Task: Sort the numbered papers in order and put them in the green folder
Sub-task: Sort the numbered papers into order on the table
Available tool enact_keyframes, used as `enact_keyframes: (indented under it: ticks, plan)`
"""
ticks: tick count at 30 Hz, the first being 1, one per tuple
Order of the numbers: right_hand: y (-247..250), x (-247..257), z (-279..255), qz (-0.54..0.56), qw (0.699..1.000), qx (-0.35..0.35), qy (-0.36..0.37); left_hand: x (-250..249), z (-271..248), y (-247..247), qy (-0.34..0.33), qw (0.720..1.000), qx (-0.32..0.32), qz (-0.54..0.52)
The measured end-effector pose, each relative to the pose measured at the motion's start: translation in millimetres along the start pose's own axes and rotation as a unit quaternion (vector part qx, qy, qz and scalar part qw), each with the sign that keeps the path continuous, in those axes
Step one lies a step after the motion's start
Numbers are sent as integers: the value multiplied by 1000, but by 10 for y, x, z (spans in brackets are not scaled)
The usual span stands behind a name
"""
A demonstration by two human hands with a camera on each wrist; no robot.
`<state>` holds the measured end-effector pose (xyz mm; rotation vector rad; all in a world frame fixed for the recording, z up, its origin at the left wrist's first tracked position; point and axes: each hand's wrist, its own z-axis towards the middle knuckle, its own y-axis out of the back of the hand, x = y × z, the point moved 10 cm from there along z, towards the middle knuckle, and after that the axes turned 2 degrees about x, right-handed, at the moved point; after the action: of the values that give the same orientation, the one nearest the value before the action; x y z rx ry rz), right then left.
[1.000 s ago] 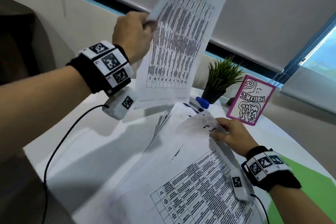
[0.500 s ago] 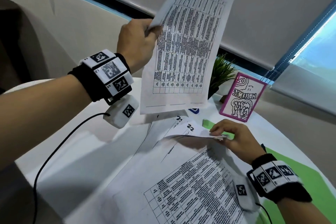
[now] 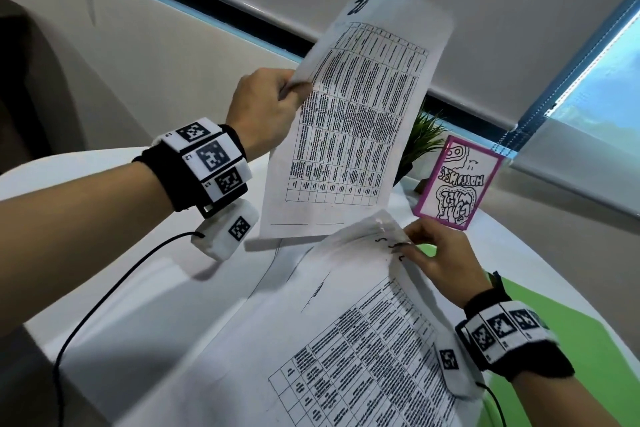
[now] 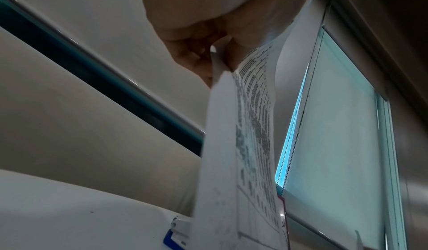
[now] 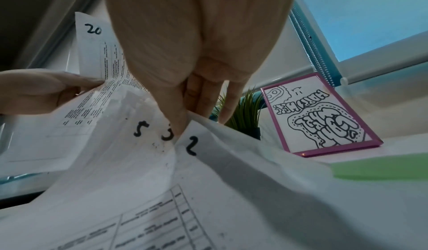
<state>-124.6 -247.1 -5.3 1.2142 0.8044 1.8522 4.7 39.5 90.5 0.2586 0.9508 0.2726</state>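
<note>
My left hand (image 3: 273, 104) pinches the left edge of a printed sheet marked 20 (image 3: 356, 121) and holds it upright above the table; the left wrist view shows the same sheet (image 4: 231, 162) hanging from my fingers. A stack of numbered papers (image 3: 346, 340) lies on the white table. My right hand (image 3: 433, 253) pinches the far corners of the top sheets and lifts them (image 5: 180, 136); handwritten digits show there. The green folder (image 3: 568, 329) lies under the stack at the right, partly covered.
A small potted plant (image 3: 420, 142) and a pink-framed drawing (image 3: 457, 180) stand at the table's far edge, below closed window blinds. A black cable (image 3: 104, 298) runs from my left wrist across the table (image 3: 138, 315). A blue clip (image 4: 172, 239) lies near the sheet's foot.
My left hand has raised sheet 20 and tilted it to the right. My right hand has gone from resting on the stack's corner to lifting the top sheets' corners.
</note>
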Motion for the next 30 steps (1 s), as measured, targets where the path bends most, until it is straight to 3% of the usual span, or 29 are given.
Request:
enact_keyframes:
  ticks: [5, 11, 20, 26, 30]
  plan:
    - [34, 121, 6, -51, 997, -26, 55, 11, -29, -34, -8, 1000, 15, 17]
    - [80, 140, -2, -75, 995, -36, 60, 66, -37, -34, -1, 1000, 14, 22]
    - [14, 109, 16, -70, 997, -17, 36, 71, -54, -122, -5, 999, 30, 23]
    - [-231, -72, 34, -79, 994, 74, -25, 75, -50, -161, 0, 999, 31, 13]
    - [-282, -142, 71, -48, 993, 88, -66, 52, -48, -176, -2, 999, 33, 9]
